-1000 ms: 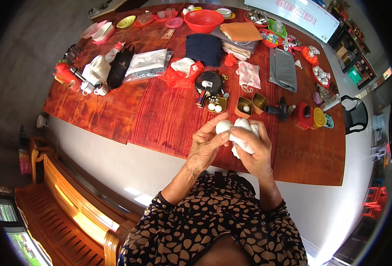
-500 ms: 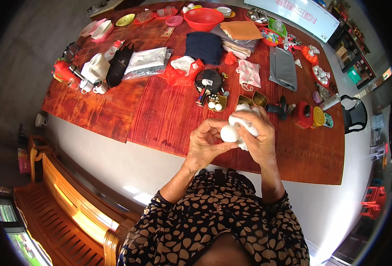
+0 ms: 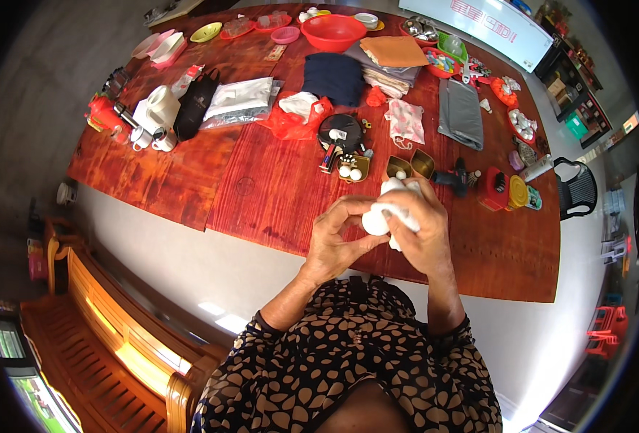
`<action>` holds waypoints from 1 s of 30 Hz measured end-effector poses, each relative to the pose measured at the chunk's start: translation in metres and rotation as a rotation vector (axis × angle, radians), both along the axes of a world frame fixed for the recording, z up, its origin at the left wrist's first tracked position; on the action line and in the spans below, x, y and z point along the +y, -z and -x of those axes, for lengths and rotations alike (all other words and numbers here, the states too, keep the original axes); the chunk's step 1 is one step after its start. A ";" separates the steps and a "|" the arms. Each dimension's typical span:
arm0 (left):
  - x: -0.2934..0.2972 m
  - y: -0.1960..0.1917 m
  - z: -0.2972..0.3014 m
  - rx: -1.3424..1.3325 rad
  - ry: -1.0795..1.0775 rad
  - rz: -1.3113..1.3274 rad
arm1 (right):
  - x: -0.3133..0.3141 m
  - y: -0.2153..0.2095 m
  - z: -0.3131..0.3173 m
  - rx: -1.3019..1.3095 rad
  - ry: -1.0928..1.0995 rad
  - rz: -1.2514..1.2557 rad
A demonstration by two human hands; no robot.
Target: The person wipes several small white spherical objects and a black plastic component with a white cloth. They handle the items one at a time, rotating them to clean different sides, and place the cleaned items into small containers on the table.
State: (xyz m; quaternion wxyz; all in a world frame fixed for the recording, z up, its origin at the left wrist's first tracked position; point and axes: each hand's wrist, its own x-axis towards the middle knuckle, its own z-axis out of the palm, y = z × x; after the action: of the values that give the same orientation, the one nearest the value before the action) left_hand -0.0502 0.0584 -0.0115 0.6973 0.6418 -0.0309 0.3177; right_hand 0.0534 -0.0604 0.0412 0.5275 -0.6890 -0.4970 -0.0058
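Just above the table's near edge, my left hand (image 3: pixel 334 238) pinches a smooth white table tennis ball (image 3: pixel 374 223) between thumb and fingers. My right hand (image 3: pixel 426 231) is closed on a bunched white cloth (image 3: pixel 400 211), which it presses against the ball's upper right side. Part of the cloth hangs below my right fingers. Beyond my right hand stand two gold-brown open boxes (image 3: pixel 422 164); a small white ball (image 3: pixel 400 175) shows in the nearer-left one. To the left, a similar tray (image 3: pixel 363 164) holds white balls, beside a black table tennis bat (image 3: pixel 340 133).
Right of the boxes lie a black power drill (image 3: pixel 452 177) and a shuttlecock (image 3: pixel 473 175). Farther back are a red plastic bag (image 3: pixel 290 128), folded dark cloth (image 3: pixel 332 78) and a large red basin (image 3: pixel 332 33). Mugs (image 3: pixel 163 141) stand at the left. A wooden bench (image 3: pixel 110 317) is at lower left.
The cloth in my right hand has shifted left over the ball, covering more of its top. A ball in the gold-brown box behind has come into view. My left hand stays nearly in place.
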 end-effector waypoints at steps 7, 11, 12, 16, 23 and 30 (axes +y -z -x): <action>-0.004 -0.001 -0.001 -0.030 0.103 0.465 | 0.003 0.009 0.012 0.094 0.024 -0.155; 0.002 0.006 -0.002 -0.062 0.155 0.636 | -0.002 0.001 0.030 -0.020 0.008 -0.167; 0.002 0.005 -0.003 -0.076 0.178 0.686 | -0.003 0.001 0.032 -0.026 -0.002 -0.153; 0.003 0.006 0.000 -0.083 0.294 0.800 | -0.014 0.001 0.029 0.037 -0.074 -0.135; -0.002 0.008 -0.003 -0.085 0.425 0.866 | -0.009 -0.006 0.022 0.048 0.067 -0.203; -0.001 0.011 -0.002 -0.064 0.365 1.007 | -0.011 0.012 0.035 -0.052 -0.022 -0.068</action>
State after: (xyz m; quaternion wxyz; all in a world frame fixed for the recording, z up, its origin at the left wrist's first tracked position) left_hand -0.0477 0.0576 -0.0227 0.9615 0.2019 -0.0071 0.1862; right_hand 0.0181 -0.0717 0.0288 0.5376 -0.6648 -0.5175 -0.0349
